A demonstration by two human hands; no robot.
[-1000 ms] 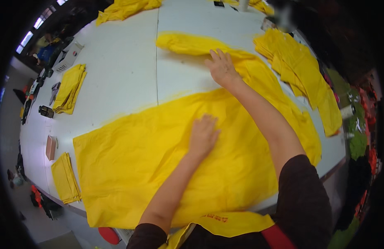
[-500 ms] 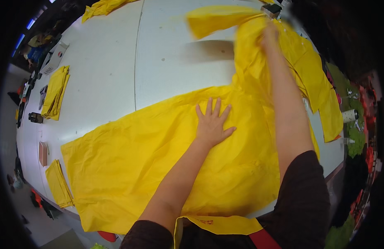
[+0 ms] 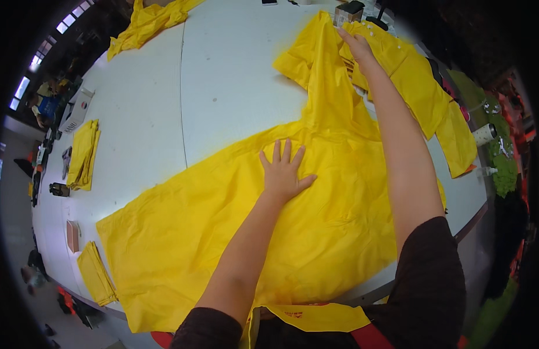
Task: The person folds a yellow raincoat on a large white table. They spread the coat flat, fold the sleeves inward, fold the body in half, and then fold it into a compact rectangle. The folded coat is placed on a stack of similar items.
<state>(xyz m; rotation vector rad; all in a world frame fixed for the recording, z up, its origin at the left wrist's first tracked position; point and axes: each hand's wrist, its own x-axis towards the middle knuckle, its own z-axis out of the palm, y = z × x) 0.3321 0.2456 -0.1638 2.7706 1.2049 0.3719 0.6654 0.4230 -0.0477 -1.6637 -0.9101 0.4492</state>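
A large yellow garment (image 3: pixel 182 244) of thin, creased cloth lies spread over the white table in front of me. My left hand (image 3: pixel 283 175) rests flat on its upper middle, fingers spread. A narrower part like a sleeve (image 3: pixel 330 87) runs away from me toward the far side, its far end raised in folds. There my right hand (image 3: pixel 358 47), arm stretched out, has its fingers closed at the cloth's edge; the fingertips are partly hidden. Just beyond my right forearm lies a pile of yellow pieces (image 3: pixel 418 87).
Folded yellow pieces (image 3: pixel 83 154) lie at the left, near a small dark jar (image 3: pixel 59 189) and a brownish box (image 3: pixel 73 236). More yellow cloth (image 3: pixel 147 29) lies at the far left. A cardboard box (image 3: pixel 348 13) stands at the back; a pale cylinder (image 3: pixel 485 134) is on the right.
My right hand has moved a little left, and the sleeve-like part that was flapping leftward in a blur now hangs closer in. The left hand stays pressed on the cloth. The view has shifted slightly.
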